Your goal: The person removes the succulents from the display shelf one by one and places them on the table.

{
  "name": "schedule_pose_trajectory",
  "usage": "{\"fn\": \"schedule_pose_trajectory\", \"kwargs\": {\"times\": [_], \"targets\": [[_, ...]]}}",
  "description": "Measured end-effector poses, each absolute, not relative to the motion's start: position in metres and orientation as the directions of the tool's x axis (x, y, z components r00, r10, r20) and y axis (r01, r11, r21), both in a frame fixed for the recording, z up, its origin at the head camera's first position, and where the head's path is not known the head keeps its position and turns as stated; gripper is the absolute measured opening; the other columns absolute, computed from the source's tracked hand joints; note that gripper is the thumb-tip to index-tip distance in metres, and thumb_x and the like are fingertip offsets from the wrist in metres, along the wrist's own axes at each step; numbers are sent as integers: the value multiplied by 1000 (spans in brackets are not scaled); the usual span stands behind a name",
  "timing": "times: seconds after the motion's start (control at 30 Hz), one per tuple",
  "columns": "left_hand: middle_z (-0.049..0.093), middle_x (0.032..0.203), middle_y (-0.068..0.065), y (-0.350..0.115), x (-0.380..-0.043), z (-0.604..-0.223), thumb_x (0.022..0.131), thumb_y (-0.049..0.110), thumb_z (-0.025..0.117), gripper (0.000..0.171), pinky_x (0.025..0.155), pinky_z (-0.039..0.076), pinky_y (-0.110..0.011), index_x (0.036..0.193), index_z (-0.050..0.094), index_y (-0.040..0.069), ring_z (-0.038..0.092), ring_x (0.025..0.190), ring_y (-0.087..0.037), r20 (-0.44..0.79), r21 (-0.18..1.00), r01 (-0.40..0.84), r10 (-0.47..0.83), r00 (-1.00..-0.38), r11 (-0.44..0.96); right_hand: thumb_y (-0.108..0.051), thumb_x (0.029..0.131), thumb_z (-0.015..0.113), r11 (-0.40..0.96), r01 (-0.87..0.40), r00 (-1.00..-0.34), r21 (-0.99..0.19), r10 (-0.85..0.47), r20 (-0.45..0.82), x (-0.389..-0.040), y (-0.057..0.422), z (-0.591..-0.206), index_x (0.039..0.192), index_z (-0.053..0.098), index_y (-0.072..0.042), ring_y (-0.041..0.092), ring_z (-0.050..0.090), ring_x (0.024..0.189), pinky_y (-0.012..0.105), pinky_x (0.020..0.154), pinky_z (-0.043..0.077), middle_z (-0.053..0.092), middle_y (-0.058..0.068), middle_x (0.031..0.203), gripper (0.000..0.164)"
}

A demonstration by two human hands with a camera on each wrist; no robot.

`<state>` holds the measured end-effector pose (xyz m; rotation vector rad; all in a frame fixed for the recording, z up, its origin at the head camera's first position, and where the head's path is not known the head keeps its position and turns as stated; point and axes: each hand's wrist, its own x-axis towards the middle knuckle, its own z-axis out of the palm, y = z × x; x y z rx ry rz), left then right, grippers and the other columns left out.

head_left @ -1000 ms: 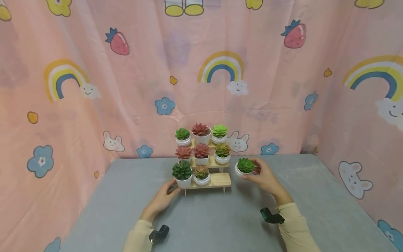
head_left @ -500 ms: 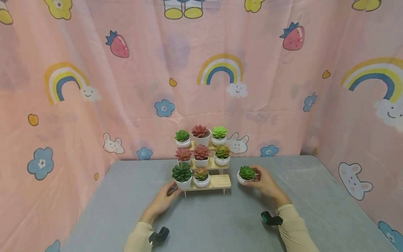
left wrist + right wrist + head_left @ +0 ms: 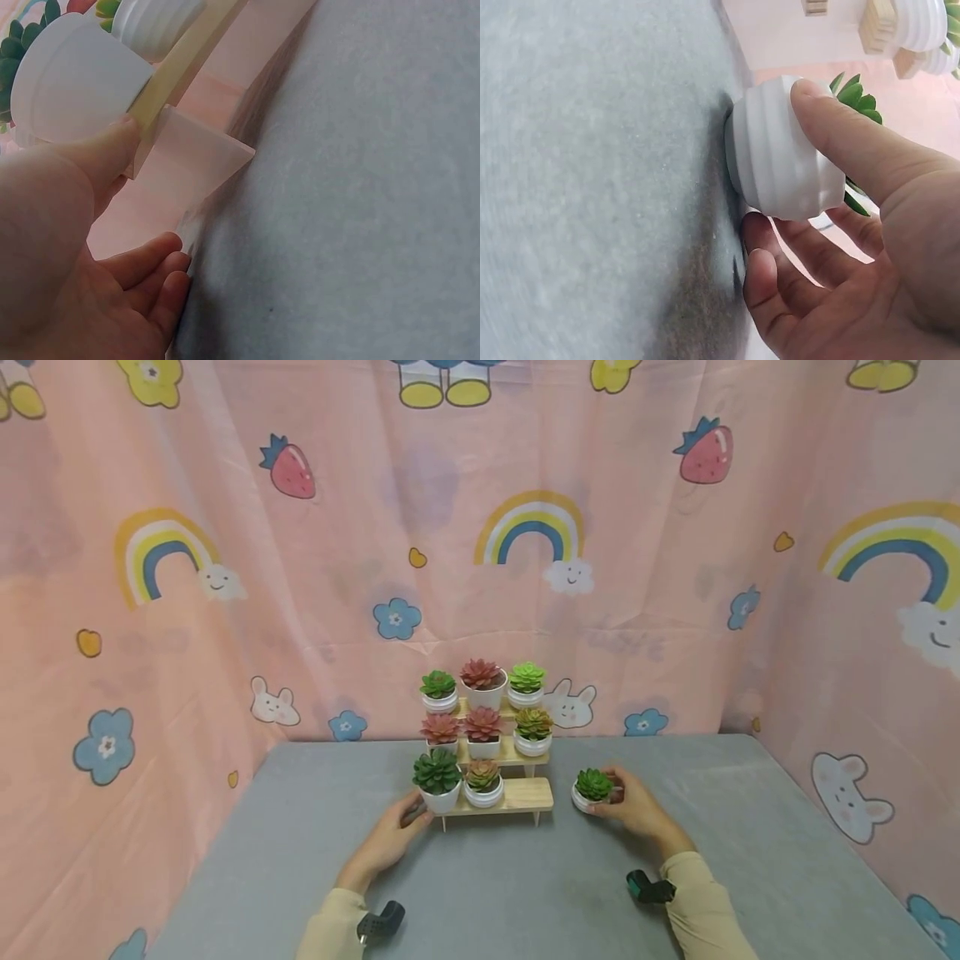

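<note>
A three-tier wooden stand (image 3: 528, 793) holds several small potted succulents. My left hand (image 3: 386, 837) is at its front left corner, beside the dark green succulent in a white pot (image 3: 437, 777). In the left wrist view, my thumb lies on the board's end just below that pot, with the index finger partly hidden behind it; the other fingers hang loosely bent beneath. Right of the stand, my right hand (image 3: 636, 806) grips a green succulent in a ribbed white pot (image 3: 784, 150), thumb on one side and fingers on the other. The pot's base is close over the grey tabletop.
An orange-green succulent (image 3: 483, 779) sits mid-board on the lowest tier, with bare wood to its right. Pink (image 3: 482, 727) and other green succulents fill the upper tiers. A patterned pink curtain (image 3: 315, 568) hangs behind the grey table (image 3: 510, 893).
My right hand has lowered the green succulent toward the tabletop, moving slightly right and nearer to me. The left hand stays at the stand's corner.
</note>
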<state>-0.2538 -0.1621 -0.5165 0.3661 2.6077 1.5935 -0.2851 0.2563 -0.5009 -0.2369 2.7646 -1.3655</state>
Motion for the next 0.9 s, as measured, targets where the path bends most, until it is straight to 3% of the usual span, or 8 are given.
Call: {"fn": "schedule_pose_trajectory", "kwargs": {"times": [0.23,0.43,0.53,0.9], "targets": [[40,159,-23,-161,-255,-515,103,29,59,61,117,39,-56,154,39,2,42,145,-44,76,893,172,237,-968,417,-16,85,82,602,-113,-985,-791,-171,11,-282,257,-497,139,44,8,33,59,105,40,82,53,54,34,130,70],[42,157,-25,-161,-251,-515,103,27,60,59,116,40,-57,152,42,1,43,143,-45,80,890,171,226,-971,422,-29,89,79,619,-73,-984,-782,-174,-47,-280,256,-486,148,38,3,51,55,124,61,99,51,46,37,143,78],[42,157,-25,-161,-250,-516,102,28,60,59,116,40,-57,152,43,1,43,143,-46,73,891,162,219,-973,423,-31,92,75,615,-78,-983,-785,-178,-41,-277,254,-477,152,33,2,55,49,129,64,101,48,41,38,147,80],[41,158,-24,-162,-253,-518,104,33,58,62,118,37,-58,154,39,2,41,145,-44,54,893,153,238,-970,423,-30,93,74,653,-109,-993,-749,-106,52,-262,234,-438,152,36,-1,52,45,134,68,103,45,42,33,151,76]]}}
